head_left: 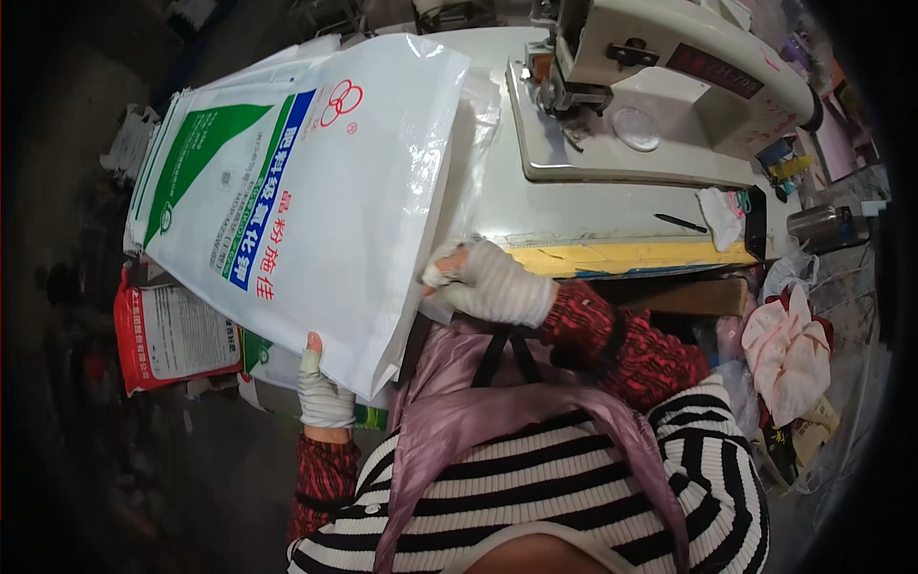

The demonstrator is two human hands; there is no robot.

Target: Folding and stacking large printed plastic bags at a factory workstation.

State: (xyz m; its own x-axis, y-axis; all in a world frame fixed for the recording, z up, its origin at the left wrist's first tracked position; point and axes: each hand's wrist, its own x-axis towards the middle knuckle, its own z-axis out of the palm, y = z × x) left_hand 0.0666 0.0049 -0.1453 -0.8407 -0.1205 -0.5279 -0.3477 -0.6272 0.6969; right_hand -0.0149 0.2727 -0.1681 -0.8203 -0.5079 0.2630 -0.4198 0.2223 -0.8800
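Observation:
A large white woven sack (373, 191) with blue, green and red print lies flat across the left part of the sewing table. Its near corner hangs over the table's front edge. My left hand (325, 387), in a whitish fingerless glove, grips the near-left edge of the sack, thumb on top and the other fingers hidden beneath. My right hand (492, 285), gloved the same way, is closed at the sack's right edge, thumb and fingertips bent against it. More sacks or sheeting (473, 124) lie under the printed one.
A white industrial sewing machine (688, 72) stands at the back right. Scissors (741, 201), a white cloth (719, 218) and a black pen-like stick (681, 222) lie near the table's right end. A metal cup (827, 228) and pink cloth (786, 354) sit farther right. A red-and-white sack (182, 335) lies low at left.

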